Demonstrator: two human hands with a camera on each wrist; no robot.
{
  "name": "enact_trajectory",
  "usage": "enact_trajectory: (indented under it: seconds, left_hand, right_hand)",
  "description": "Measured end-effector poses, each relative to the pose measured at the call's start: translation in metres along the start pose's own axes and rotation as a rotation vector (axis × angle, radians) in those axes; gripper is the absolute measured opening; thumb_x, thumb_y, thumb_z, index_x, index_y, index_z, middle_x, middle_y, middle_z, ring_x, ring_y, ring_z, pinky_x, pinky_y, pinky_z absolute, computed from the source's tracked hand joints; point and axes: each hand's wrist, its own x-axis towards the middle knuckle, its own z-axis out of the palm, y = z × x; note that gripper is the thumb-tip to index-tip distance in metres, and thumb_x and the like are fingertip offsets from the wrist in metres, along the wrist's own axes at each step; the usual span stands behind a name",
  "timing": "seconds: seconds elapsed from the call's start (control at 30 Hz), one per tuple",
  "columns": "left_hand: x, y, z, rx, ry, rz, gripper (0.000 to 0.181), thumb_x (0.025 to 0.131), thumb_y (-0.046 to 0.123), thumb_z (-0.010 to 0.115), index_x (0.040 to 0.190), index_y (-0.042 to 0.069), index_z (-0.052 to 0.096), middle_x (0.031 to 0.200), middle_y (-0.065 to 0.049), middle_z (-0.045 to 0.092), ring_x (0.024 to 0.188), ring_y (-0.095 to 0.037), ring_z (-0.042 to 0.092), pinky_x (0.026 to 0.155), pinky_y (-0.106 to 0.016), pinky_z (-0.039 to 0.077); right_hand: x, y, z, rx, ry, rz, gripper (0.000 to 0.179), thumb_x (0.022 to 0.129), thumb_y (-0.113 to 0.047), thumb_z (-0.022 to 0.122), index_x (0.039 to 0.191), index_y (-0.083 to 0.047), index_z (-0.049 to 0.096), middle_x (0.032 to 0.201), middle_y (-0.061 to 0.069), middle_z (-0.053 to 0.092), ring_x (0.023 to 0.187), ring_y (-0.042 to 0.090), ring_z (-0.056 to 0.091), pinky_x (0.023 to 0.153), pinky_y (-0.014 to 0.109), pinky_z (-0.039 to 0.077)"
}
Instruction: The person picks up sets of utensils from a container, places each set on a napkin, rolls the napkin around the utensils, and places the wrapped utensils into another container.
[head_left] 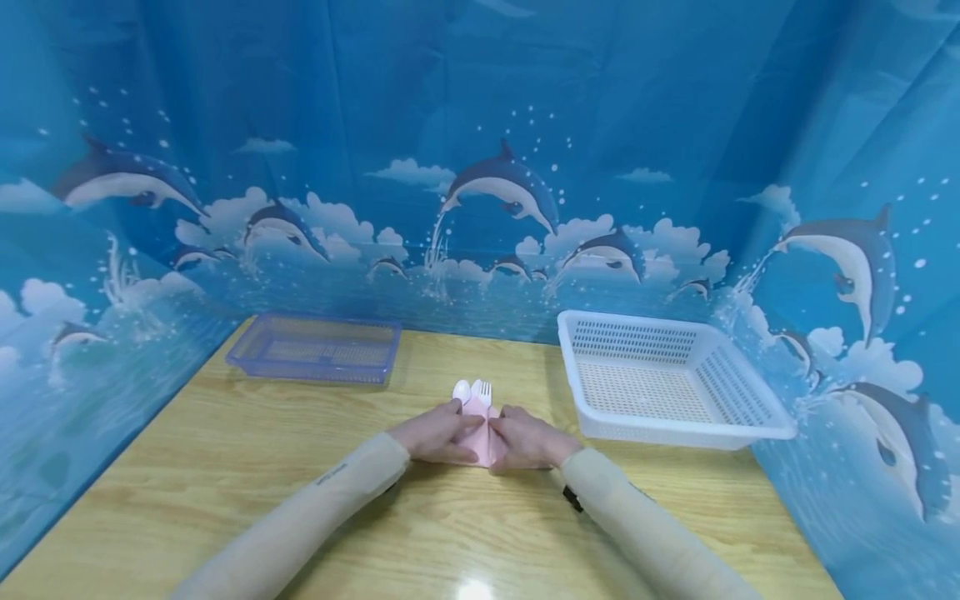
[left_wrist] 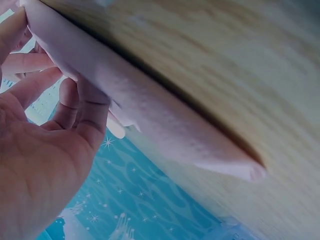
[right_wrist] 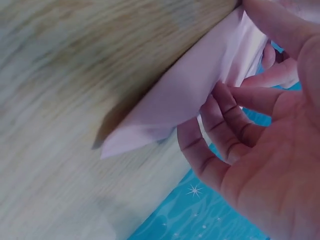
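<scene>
A pink napkin (head_left: 480, 440) lies on the wooden table (head_left: 225, 467) in front of me, wrapped round a white spoon (head_left: 461, 390) and a white fork (head_left: 485, 389) whose heads stick out at its far end. My left hand (head_left: 442, 433) pinches the napkin's left flap. In the left wrist view the napkin (left_wrist: 150, 115) is a folded roll, and the left hand (left_wrist: 45, 165) curls its fingers against it. My right hand (head_left: 525, 440) pinches the right flap. The right wrist view shows the right hand (right_wrist: 260, 165) curled under the napkin (right_wrist: 190, 95), thumb on top.
A shallow blue tray (head_left: 315, 348) sits at the back left of the table. A white perforated basket (head_left: 675, 433) stands at the right, close to my right hand. A blue dolphin-print curtain (head_left: 480, 125) walls in the table on three sides.
</scene>
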Motion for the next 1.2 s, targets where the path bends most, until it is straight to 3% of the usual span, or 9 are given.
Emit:
enact_trajectory:
  seconds: [0.23,0.43,0.5,0.6,0.77,1.0,1.2]
  left_hand:
    - [0.002,-0.004,0.005,-0.020,-0.010,-0.033,0.064,0.088,0.039,0.071,0.141,0.009,0.052,0.109,-0.017,0.055,0.087,-0.016,0.051,0.076,-0.031,0.050]
    - [0.002,-0.003,0.004,-0.028,-0.007,-0.015,0.061,0.090,0.036,0.070,0.141,0.008,0.051,0.110,-0.020,0.057,0.087,-0.017,0.053,0.075,-0.030,0.050]
    - [0.003,-0.003,0.003,-0.044,-0.011,-0.016,0.062,0.090,0.035,0.070,0.142,0.008,0.051,0.108,-0.019,0.056,0.084,-0.017,0.052,0.072,-0.030,0.049]
    - [0.002,-0.003,0.004,-0.058,-0.019,-0.028,0.063,0.090,0.036,0.070,0.143,0.009,0.049,0.114,-0.021,0.056,0.091,-0.020,0.055,0.079,-0.034,0.052]
    - [0.002,-0.004,0.006,-0.058,-0.022,-0.038,0.062,0.090,0.036,0.069,0.143,0.009,0.050,0.116,-0.018,0.056,0.095,-0.018,0.054,0.086,-0.035,0.051]
    - [0.002,-0.004,0.003,-0.063,-0.019,-0.032,0.062,0.090,0.036,0.069,0.143,0.009,0.050,0.109,-0.012,0.055,0.087,-0.013,0.050,0.078,-0.030,0.049]
    - [0.001,-0.003,0.001,-0.064,-0.008,-0.031,0.061,0.090,0.034,0.070,0.141,0.007,0.051,0.110,-0.014,0.055,0.088,-0.015,0.051,0.080,-0.032,0.050]
  right_hand:
    - [0.001,0.001,0.000,0.060,0.014,0.004,0.055,0.085,-0.030,0.073,0.132,-0.005,0.059,0.101,0.003,0.057,0.085,0.012,0.050,0.077,0.028,0.047]
    - [0.002,-0.003,0.004,0.005,0.102,-0.014,0.033,0.093,-0.020,0.062,0.123,-0.005,0.065,0.095,0.006,0.061,0.081,0.016,0.053,0.071,0.031,0.049]
    - [0.004,-0.005,0.006,-0.023,0.139,-0.005,0.024,0.094,-0.017,0.059,0.113,-0.005,0.069,0.090,0.006,0.062,0.079,0.017,0.055,0.068,0.033,0.050]
    - [0.008,-0.007,0.009,-0.053,0.199,0.020,0.012,0.093,-0.014,0.060,0.094,-0.009,0.070,0.082,0.004,0.064,0.073,0.017,0.058,0.063,0.032,0.051]
    - [0.013,-0.010,0.010,-0.052,0.259,0.065,0.013,0.091,-0.012,0.061,0.078,-0.013,0.066,0.074,0.002,0.063,0.067,0.015,0.058,0.058,0.032,0.049]
    - [0.011,-0.013,0.006,-0.103,0.181,0.091,0.011,0.092,-0.018,0.063,0.093,-0.011,0.071,0.084,0.005,0.063,0.077,0.019,0.060,0.065,0.037,0.054]
    - [0.009,-0.018,0.003,-0.117,0.045,0.146,0.034,0.086,-0.026,0.072,0.116,-0.011,0.067,0.108,0.011,0.061,0.095,0.024,0.059,0.077,0.043,0.056]
